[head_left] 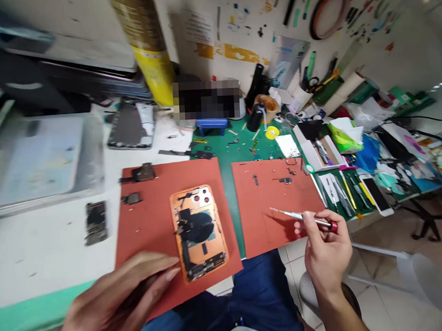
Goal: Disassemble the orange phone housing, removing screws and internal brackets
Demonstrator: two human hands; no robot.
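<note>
Currently | phone shell (202, 234) flat on red mat (146, 227), your 11 o'clock, probably for access | left hand (118, 294) at its 8 o'clock, loosely parted | right hand (325, 251) pinches screwdriver (292, 214), likely for control

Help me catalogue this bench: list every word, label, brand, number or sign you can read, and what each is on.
None can be read with certainty.
Wall notice: lines of print, too blurred.
Yellow-and-gold can: markings too blurred.
Pale packet by the wall: print too small and blurred.
Orange phone housing: no readable text.
Slim tool in the right hand: no readable text.
</note>
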